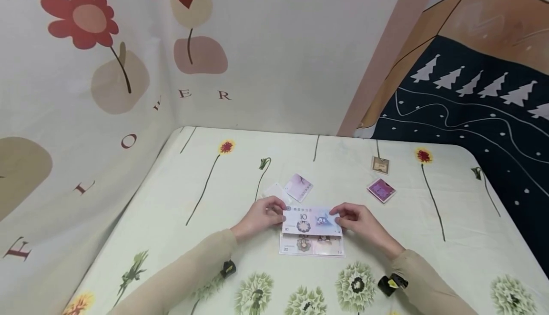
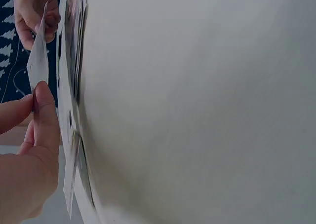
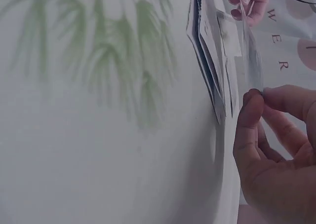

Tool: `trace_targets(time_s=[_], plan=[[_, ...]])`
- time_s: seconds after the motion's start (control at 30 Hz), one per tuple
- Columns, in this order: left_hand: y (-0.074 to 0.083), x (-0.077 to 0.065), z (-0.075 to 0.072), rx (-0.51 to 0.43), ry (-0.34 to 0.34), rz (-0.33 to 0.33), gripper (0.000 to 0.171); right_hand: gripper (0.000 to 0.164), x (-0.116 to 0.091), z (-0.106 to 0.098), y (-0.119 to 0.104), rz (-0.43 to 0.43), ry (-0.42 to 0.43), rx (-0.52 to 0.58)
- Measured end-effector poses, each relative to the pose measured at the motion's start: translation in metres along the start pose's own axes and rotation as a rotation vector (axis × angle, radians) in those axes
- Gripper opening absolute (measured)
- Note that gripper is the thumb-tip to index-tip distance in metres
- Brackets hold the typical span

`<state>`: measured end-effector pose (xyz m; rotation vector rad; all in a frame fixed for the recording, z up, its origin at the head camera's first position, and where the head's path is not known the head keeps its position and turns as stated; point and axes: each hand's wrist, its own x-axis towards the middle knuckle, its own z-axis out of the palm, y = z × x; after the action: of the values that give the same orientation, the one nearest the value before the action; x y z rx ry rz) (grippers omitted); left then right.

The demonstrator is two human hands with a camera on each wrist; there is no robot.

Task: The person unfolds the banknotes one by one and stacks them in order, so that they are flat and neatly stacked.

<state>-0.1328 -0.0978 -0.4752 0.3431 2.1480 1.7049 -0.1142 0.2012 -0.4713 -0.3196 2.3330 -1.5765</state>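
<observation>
A pale purple 10 banknote [image 1: 311, 220] is held just above the flowered tablecloth [image 1: 180, 219], near the front middle. My left hand [image 1: 278, 213] pinches its left end between thumb and fingers. My right hand [image 1: 340, 218] pinches the right end. Under it, flat on the cloth, lies a 20 banknote [image 1: 311, 246]. The left wrist view shows the held note [image 2: 38, 61] edge-on, with my left thumb [image 2: 45, 116] on it and the right hand [image 2: 34, 12] at the far end. In the right wrist view my right hand [image 3: 259, 98] pinches the note [image 3: 250, 56] above the flat notes [image 3: 210, 61].
Small cards lie behind the notes: a purple-white one [image 1: 299, 187], a white one [image 1: 276, 191], a purple one [image 1: 381, 190] and a brown tag [image 1: 380, 165] to the right. Printed fabric walls [image 1: 107, 67] stand close at the left and back.
</observation>
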Motion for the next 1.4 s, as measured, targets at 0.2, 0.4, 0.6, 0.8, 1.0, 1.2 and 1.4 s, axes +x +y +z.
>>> trace_targets(time_s=[0.2,0.4,0.6,0.8,1.0,1.2,1.4], plan=[[-0.002,-0.011,0.008,0.037,-0.042,-0.016,0.021,0.024,-0.009,-0.002,-0.001,0.010,-0.031,-0.098],[-0.001,-0.018,0.014,0.113,-0.066,0.010,0.020,0.022,-0.019,0.004,0.000,-0.022,-0.049,-0.133],[-0.001,-0.019,0.015,0.167,-0.076,0.020,0.020,0.021,-0.023,0.010,-0.001,-0.036,-0.030,-0.190],[0.000,-0.022,0.014,0.184,-0.095,0.002,0.019,0.022,-0.022,0.013,-0.002,-0.062,-0.031,-0.244],[0.000,-0.022,0.014,0.194,-0.093,-0.003,0.019,0.021,-0.020,0.016,-0.001,-0.099,-0.034,-0.279],[0.000,-0.021,0.015,0.196,-0.067,-0.023,0.018,0.020,-0.019,0.018,-0.001,-0.089,-0.041,-0.318],[-0.002,-0.021,0.015,0.171,-0.039,-0.047,0.016,0.020,-0.021,0.020,-0.002,-0.073,-0.021,-0.328]])
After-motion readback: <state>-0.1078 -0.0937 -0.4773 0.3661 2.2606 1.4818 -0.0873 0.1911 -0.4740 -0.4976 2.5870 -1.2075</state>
